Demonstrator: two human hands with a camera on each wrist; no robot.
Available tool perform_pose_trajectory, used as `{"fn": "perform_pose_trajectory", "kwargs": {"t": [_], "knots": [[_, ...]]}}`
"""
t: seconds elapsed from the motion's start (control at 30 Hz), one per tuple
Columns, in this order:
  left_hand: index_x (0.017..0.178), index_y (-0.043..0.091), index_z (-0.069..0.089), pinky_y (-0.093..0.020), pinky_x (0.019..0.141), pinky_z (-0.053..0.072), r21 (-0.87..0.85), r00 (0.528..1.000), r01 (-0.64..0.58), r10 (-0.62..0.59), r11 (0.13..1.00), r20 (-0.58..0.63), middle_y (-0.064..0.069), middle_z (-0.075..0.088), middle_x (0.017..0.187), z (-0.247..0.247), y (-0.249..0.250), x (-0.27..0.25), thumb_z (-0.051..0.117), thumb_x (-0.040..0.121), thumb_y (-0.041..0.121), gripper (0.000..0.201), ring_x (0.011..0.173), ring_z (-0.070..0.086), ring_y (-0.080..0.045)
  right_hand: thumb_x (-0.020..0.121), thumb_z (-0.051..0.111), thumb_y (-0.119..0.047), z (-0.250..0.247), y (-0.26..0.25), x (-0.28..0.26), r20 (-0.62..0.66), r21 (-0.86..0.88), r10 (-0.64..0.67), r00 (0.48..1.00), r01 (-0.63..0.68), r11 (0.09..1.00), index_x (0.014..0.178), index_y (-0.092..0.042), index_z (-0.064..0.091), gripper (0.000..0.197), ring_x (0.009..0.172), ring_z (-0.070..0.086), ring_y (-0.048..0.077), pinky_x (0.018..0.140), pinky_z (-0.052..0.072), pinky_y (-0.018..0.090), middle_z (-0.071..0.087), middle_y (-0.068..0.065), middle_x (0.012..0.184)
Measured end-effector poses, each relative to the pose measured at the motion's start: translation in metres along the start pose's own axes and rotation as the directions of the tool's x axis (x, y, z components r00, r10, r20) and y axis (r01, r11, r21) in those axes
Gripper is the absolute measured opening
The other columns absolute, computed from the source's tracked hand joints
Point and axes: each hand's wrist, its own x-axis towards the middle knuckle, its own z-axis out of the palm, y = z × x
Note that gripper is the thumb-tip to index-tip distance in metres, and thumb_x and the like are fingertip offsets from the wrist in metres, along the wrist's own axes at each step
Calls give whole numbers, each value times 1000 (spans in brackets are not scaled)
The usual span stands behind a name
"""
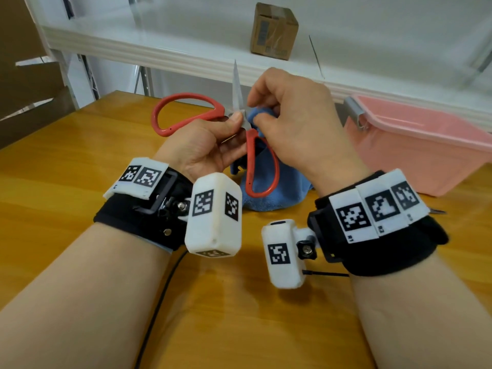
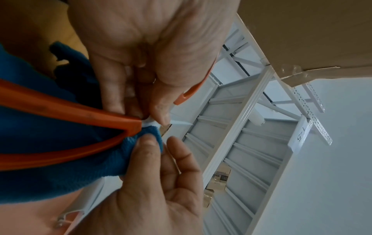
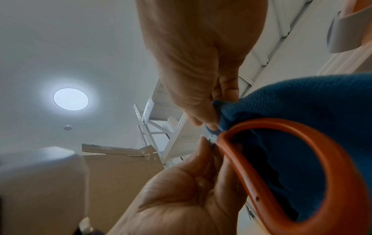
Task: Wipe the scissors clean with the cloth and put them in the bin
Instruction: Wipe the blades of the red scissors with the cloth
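Red-handled scissors (image 1: 186,117) are held spread wide above the wooden table, one steel blade pointing up. My left hand (image 1: 230,127) grips them at the pivot, thumb on top. My right hand (image 1: 254,111) pinches a fold of the blue cloth (image 1: 277,193) against the blade base beside the pivot. The rest of the cloth hangs down behind the lower handle loop. In the left wrist view the right hand (image 2: 153,147) presses the cloth (image 2: 40,143) at the handle (image 2: 70,108). The right wrist view shows the cloth (image 3: 312,98) behind the handle loop (image 3: 281,122). A pink bin (image 1: 415,145) stands open at the right.
The wooden table (image 1: 80,182) runs out to my left and front. A white shelf (image 1: 159,49) crosses behind it, carrying a small cardboard box (image 1: 274,30). Brown cardboard (image 1: 26,89) stands at the far left. A black cable (image 1: 159,302) trails between my forearms.
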Motion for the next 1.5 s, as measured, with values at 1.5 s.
{"fn": "perform_pose_trajectory", "kwargs": {"t": [1.5], "knots": [[100, 0, 65, -25, 61, 58, 235, 1000, -14, 9, 972, 22, -7, 69, 82, 4, -7, -3, 55, 93, 3, 12, 75, 70, -16, 78, 56, -1, 10, 5, -6, 60, -99, -10, 998, 16, 995, 90, -18, 41, 25, 70, 47, 19, 59, 36, 33, 47, -3, 76]]}}
